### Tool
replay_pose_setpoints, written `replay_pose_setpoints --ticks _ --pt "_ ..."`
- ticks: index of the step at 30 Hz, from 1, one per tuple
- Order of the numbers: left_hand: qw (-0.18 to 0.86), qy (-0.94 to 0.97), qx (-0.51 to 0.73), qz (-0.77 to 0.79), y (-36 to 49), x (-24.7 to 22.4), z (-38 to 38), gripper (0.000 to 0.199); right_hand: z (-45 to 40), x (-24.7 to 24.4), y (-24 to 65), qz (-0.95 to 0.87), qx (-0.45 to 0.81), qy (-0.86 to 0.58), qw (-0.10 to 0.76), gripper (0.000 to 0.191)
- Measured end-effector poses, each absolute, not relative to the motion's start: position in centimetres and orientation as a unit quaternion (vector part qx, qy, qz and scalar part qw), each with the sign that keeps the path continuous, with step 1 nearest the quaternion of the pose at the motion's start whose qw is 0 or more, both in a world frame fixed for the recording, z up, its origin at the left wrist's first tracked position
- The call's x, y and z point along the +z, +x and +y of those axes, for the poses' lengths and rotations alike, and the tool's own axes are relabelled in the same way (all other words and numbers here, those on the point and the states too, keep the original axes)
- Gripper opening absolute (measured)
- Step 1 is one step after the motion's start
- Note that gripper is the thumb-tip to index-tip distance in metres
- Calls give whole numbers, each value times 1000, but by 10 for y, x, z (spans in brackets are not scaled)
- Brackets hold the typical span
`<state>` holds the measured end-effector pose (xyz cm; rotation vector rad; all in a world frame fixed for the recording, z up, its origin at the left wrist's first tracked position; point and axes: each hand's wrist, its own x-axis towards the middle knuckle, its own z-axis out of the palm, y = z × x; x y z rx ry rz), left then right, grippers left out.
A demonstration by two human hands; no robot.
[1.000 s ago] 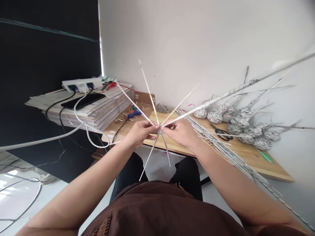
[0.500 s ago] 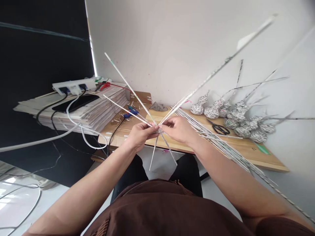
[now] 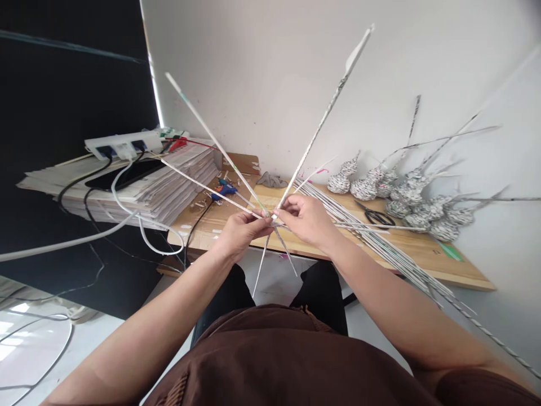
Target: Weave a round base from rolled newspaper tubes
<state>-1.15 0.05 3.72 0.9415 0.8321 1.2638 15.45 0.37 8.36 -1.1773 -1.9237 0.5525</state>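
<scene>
Several thin rolled newspaper sticks (image 3: 215, 141) cross at one point and fan outward like spokes, held above the table's front edge. My left hand (image 3: 242, 231) pinches the crossing from the left, thumb on top. From the right, my right hand (image 3: 305, 217) is closed, thumb and fingertips on a long paper stick (image 3: 319, 127) that rises up and to the right, its top flattened open. Two sticks point down below the hands. The crossing itself is partly hidden by my fingers.
On the wooden table (image 3: 456, 270) lie a bundle of paper sticks (image 3: 389, 262), black-handled scissors (image 3: 379, 217) and several woven paper gourds (image 3: 366, 188). At left are a blue glue gun (image 3: 224, 190) on cardboard, a paper stack (image 3: 169, 197), a phone (image 3: 122, 175) and a power strip (image 3: 122, 145) with cables.
The long stick at my right hand has swung leftward and stands steeper. The other spokes have shifted slightly. Both hands stay near the crossing.
</scene>
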Motion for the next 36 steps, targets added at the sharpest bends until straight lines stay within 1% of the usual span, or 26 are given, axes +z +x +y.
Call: replay_pose_setpoints --ticks 9,15,19,22,27,30,33,36 --pt "648 359 562 367 -10 39 0 25 2 79 153 -761 206 -477 388 9" --pt "651 340 560 384 -9 41 -2 20 3 79 156 -781 210 -470 355 7" --pt "652 341 559 383 -9 35 0 21 2 79 158 -794 200 -463 339 8" --pt "654 352 557 372 -9 32 2 24 0 75 158 -803 179 -447 353 6" --pt "649 358 559 372 -7 40 -1 24 -3 66 154 -800 106 -431 403 8" --pt "646 357 560 377 -6 43 -3 25 -4 61 151 -801 80 -425 413 6" --pt "645 356 559 380 -6 41 -2 25 -5 58 149 -795 78 -435 414 6" --pt "637 358 566 382 -6 38 0 26 -5 56 148 -773 108 -464 420 5"
